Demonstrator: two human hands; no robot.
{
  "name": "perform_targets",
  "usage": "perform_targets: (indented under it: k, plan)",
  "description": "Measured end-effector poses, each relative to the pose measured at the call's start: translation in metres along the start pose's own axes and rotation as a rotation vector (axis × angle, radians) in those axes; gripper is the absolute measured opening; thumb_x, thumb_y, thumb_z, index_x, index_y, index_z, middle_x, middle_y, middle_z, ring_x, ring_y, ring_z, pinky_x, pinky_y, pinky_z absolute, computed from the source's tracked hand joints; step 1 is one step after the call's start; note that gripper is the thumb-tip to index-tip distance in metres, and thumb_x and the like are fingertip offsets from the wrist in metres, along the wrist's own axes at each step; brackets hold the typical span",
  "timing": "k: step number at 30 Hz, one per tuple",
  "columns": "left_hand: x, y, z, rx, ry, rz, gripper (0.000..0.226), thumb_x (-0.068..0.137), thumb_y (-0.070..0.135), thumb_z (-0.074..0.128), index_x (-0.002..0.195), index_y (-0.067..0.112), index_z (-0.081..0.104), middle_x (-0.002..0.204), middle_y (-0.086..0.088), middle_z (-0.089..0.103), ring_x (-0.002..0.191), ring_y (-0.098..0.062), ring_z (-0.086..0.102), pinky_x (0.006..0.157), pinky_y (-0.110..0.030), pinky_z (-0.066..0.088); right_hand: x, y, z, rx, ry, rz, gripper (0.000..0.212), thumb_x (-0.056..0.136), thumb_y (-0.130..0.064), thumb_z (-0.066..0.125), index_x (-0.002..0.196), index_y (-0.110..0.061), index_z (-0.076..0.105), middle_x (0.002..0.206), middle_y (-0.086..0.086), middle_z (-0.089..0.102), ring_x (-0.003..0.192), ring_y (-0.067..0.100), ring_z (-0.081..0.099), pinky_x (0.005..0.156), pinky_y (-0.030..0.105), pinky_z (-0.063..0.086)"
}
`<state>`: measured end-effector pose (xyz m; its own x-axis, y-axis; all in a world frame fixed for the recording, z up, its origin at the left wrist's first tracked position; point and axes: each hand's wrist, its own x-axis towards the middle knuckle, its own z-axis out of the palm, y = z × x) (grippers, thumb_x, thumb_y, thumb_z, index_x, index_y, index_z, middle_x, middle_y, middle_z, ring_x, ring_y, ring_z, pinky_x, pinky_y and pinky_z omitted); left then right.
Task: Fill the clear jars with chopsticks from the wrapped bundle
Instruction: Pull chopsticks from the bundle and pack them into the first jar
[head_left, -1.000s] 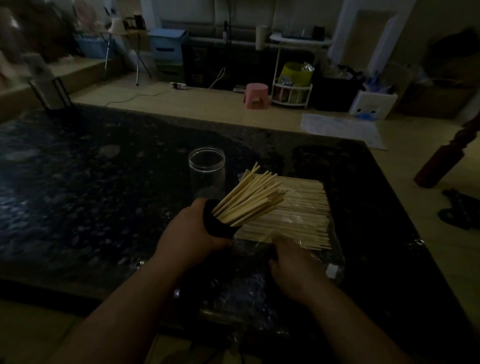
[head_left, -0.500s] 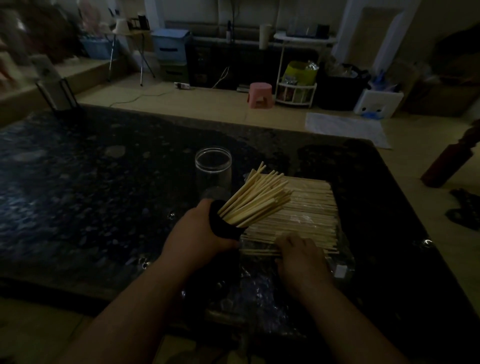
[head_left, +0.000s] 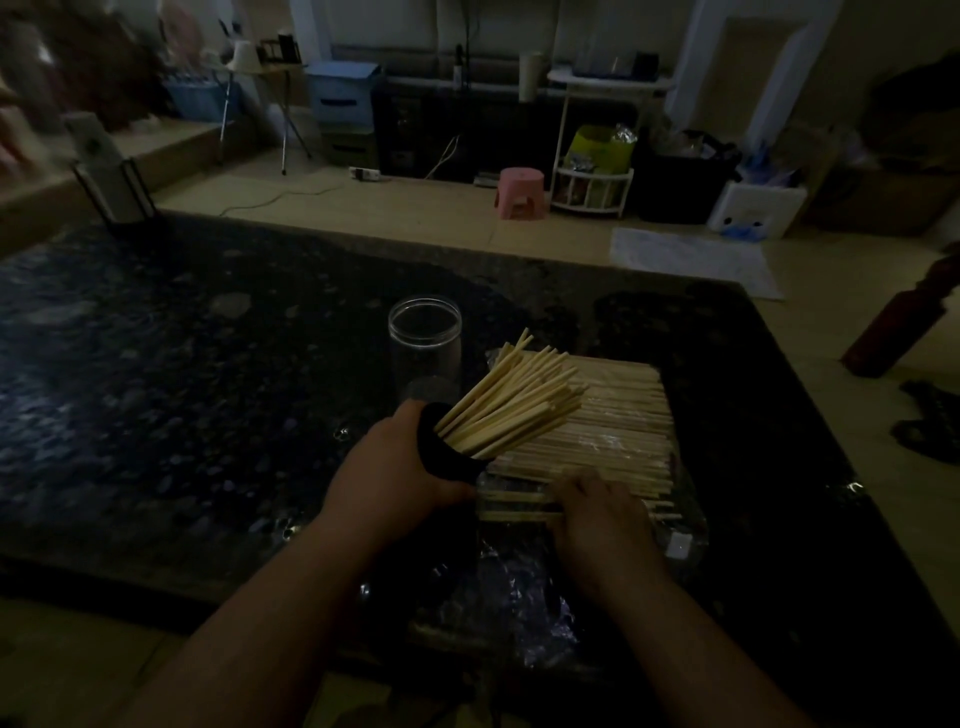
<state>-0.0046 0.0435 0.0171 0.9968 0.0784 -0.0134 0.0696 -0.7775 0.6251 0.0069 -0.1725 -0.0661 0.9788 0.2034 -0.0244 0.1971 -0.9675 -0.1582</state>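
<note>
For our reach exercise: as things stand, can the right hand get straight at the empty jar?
Probably not straight: the holder of chopsticks in the left hand fans across between the right hand and the jar; it must go over or round.

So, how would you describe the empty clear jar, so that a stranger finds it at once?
On the dark speckled table, look just beyond the left hand and left of the flat chopstick bundle. The clear jar stands upright there with nothing in it, unlike the container in that hand, which bristles with chopsticks.
</note>
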Motion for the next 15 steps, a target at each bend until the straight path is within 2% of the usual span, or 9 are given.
perform_targets:
  k: [4,7,10,15]
  plan:
    - [0.001,0.0,0.0,-0.003,-0.004,-0.003,0.085,0.058,0.04,0.088,0.132,0.03,0.046,0.12,0.006,0.06,0.098,-0.009,0.055,0.077,-0.021,0.038,-0.001,-0.002,-0.003,-0.036,0.03,0.005,0.029,0.093,-0.033,0.046,0.119,-0.032,0.058,0.124,-0.003,0.052,0.11,0.026,0.045,0.088,0.036,0.033]
    - [0.001,0.0,-0.001,-0.009,-0.003,-0.006,0.085,0.058,0.039,0.088,0.131,0.03,0.046,0.118,0.008,0.06,0.092,-0.005,0.051,0.076,-0.021,0.038,0.0,-0.003,-0.007,-0.045,0.013,-0.001,0.022,0.094,-0.031,0.047,0.11,-0.029,0.062,0.119,-0.002,0.056,0.108,0.026,0.046,0.081,0.032,0.029]
    - [0.001,-0.001,-0.001,-0.014,-0.006,-0.003,0.084,0.059,0.038,0.089,0.131,0.031,0.046,0.114,0.01,0.059,0.089,-0.002,0.047,0.075,-0.02,0.038,-0.001,-0.003,-0.01,0.009,-0.006,-0.036,0.018,0.093,-0.027,0.047,0.102,-0.023,0.062,0.115,0.003,0.059,0.105,0.026,0.052,0.081,0.03,0.036]
    - [0.001,-0.001,-0.002,-0.026,-0.018,-0.015,0.083,0.06,0.036,0.088,0.132,0.031,0.046,0.115,0.009,0.059,0.09,-0.003,0.048,0.077,-0.022,0.04,-0.005,-0.003,-0.015,0.109,-0.07,-0.109,0.02,0.09,-0.031,0.057,0.107,-0.022,0.061,0.116,0.002,0.059,0.108,0.023,0.052,0.081,0.028,0.036]
